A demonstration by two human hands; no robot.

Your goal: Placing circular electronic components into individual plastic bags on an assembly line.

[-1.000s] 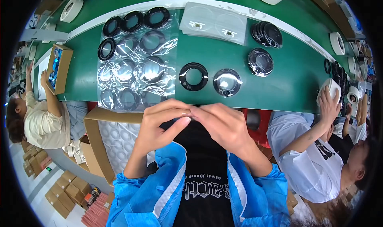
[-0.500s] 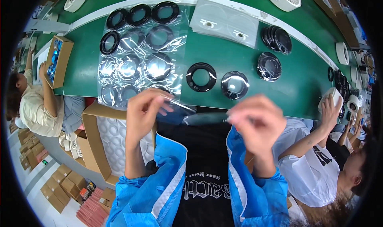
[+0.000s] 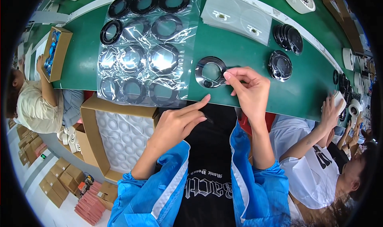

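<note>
My right hand reaches over the table, its thumb and forefinger closed on the right edge of a glossy black ring. The ring lies flat near the front edge, its green centre showing the table. My left hand is open just off the table edge, forefinger stretched toward the ring and touching nothing I can see. Left of the ring lies a clear plastic sheet with rows of black rings on and under it. Further right are a wrapped black disc and a stack of black discs.
Clear film sheets lie at the back. An open carton with a white moulded tray stands below the table at left. A co-worker at right handles a white part; another person sits left beside a small box.
My hands have parted, and the clear film stretched between them is no longer visible. My right hand has moved forward to the black ring; the shiny disc beside it is no longer seen.
</note>
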